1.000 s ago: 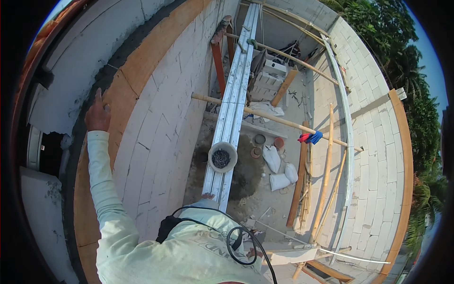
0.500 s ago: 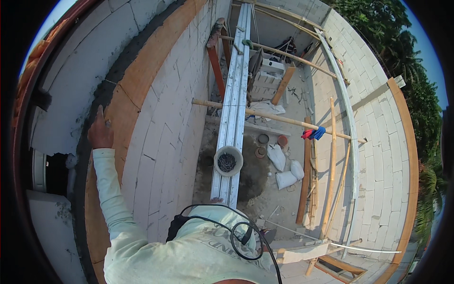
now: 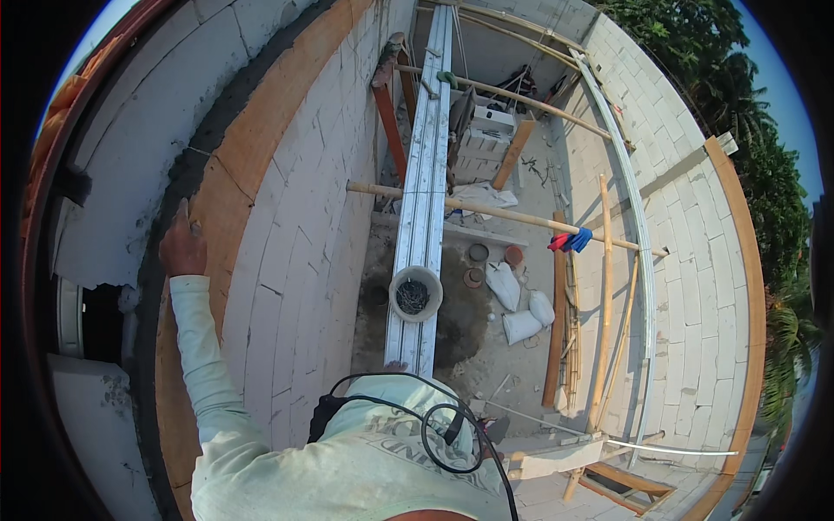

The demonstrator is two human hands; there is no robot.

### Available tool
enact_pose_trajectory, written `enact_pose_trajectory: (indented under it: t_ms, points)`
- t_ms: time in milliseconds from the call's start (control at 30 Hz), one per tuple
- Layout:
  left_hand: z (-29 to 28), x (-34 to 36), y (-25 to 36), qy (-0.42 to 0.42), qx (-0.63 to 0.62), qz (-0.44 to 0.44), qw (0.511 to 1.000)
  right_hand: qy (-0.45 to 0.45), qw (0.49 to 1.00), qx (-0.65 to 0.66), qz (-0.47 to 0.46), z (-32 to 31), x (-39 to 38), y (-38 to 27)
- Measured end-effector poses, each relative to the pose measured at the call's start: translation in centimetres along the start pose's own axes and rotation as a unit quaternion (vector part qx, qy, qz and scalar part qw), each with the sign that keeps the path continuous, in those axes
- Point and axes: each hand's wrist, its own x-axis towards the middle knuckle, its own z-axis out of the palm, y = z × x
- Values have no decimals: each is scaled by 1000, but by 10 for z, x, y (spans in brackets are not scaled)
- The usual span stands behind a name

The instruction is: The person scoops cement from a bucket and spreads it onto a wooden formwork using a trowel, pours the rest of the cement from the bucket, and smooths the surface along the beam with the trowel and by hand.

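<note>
My left hand (image 3: 183,245) rests on top of the wall at the left, where a brown wooden board (image 3: 228,187) meets a strip of dark grey mortar (image 3: 198,165). Its index finger stretches out away from me and the thumb stands apart; the other fingers are partly hidden. I see nothing held in it. My right hand is out of sight. Ahead of my body, a pale bucket (image 3: 432,306) with small dark metal pieces (image 3: 413,297) inside stands on a long silvery metal plank (image 3: 420,208). A bare foot (image 3: 396,366) shows on the plank's near end.
A bamboo pole (image 3: 512,214) crosses the plank, with red and blue gloves (image 3: 571,240) hanging on it. Far below lie white sacks (image 3: 521,326), small pots (image 3: 514,255) and pale blocks (image 3: 488,130). Block walls (image 3: 695,286) enclose the space. A black cable (image 3: 452,406) loops over my shirt.
The view has shifted slightly, so the bucket, plank and poles appear a little further left. My left hand stays at the same place on the wall top.
</note>
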Motion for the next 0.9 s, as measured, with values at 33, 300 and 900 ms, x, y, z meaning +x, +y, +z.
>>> enact_pose_trajectory:
  t_ms: [33, 300, 900]
  points:
    - [2, 1, 1, 0, -2, 3, 1000, -27, 992, -110, -56, -3, 0, 2]
    - [5, 2, -3, 18, -13, 16, 1000, -184, 980, 65, 32, -7, 32, 20]
    - [17, 5, -6, 23, -19, 40, 999, 3, 706, -657, -264, -4, -90, -49]
